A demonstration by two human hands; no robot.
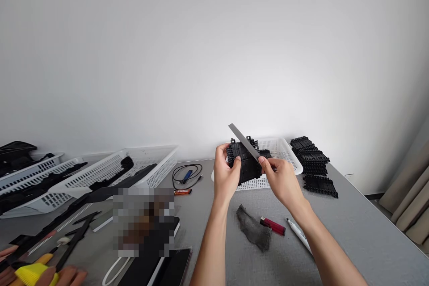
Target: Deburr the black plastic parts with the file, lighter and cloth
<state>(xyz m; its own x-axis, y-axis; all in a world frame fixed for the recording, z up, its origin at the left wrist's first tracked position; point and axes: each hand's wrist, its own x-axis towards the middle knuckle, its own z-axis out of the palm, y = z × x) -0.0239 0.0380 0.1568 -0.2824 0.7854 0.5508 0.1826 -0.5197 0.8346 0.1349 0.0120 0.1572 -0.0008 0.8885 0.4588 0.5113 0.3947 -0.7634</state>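
Observation:
My left hand (225,173) grips a black ribbed plastic part (246,163), held upright above the grey table (351,232), with the thumb across its front face. My right hand (279,178) pinches a thin flat metal blade (244,141), which slants up to the left across the part's front. Both hands are closed on what they hold. Directly behind the part stands a white mesh basket (284,154).
Stacks of black parts (310,156) lie right of the basket. A grey cloth (254,229), a red lighter (272,226) and a white marker (299,234) lie below my hands. White trays (110,172) with long black pieces sit left. Another person's fingers (50,275) hold a yellow brush (31,273).

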